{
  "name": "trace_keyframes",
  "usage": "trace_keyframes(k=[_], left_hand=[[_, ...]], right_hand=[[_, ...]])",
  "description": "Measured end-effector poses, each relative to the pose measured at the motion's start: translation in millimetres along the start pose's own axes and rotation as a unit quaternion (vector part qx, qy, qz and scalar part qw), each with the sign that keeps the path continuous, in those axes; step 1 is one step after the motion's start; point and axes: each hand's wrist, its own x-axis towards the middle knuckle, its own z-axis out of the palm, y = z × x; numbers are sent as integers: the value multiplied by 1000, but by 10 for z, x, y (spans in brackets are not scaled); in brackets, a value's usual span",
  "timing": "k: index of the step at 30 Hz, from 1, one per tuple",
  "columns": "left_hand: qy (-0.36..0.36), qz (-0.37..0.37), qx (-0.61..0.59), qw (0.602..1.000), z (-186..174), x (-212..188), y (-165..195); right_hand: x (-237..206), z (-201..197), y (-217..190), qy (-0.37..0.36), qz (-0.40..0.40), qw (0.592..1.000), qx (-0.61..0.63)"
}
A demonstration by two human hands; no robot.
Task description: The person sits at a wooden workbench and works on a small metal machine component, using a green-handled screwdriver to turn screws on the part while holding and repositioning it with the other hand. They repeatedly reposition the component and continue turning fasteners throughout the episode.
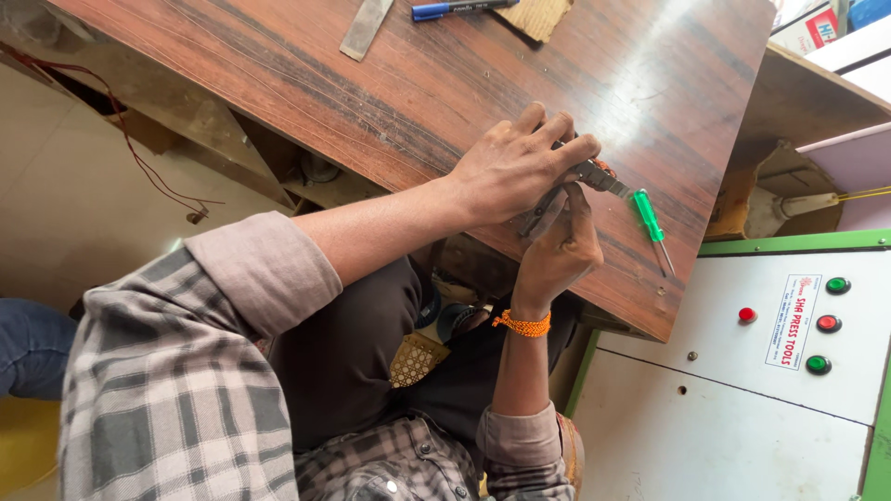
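1. At the near edge of the dark wooden tabletop [445,83], a small metal part [599,176] is gripped by the left hand [515,167], fingers curled over it.
2. The right hand [557,250] is closed around the same part from below.
3. A green-handled screwdriver [650,218] is seen lying just beside the part.
4. A blue pen [455,8] is laid well apart.

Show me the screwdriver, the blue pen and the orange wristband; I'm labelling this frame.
screwdriver [647,215], head view, on its green handle.
blue pen [445,9], head view, on its barrel near the top edge.
orange wristband [522,324], head view, on the band across the wrist.
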Motion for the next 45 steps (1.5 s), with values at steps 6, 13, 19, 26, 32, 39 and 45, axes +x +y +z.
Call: trace_keyframes(k=[6,13,19,26,32,39,45], left_hand=[[-25,35,-24,999,37,26,-147],[11,143,-67,987,48,-203,-320],[58,188,47,979,76,-226,-330],[88,192,103,972,38,-272,-348],[76,185,63,978,10,-253,-366],[99,131,12,986,-62,-145,-265],[127,104,16,986,-264,-304,-143]], right_hand=[[26,14,-26,-22,44,999,-8],[20,-29,31,-36,51,998,12],[30,-174,158,-82,95,989,76],[49,-250,235,-121,120,979,112],[247,-681,190,-281,191,927,158],[648,-963,171,-333,297,856,262],[414,-854,369,-217,241,917,233]])
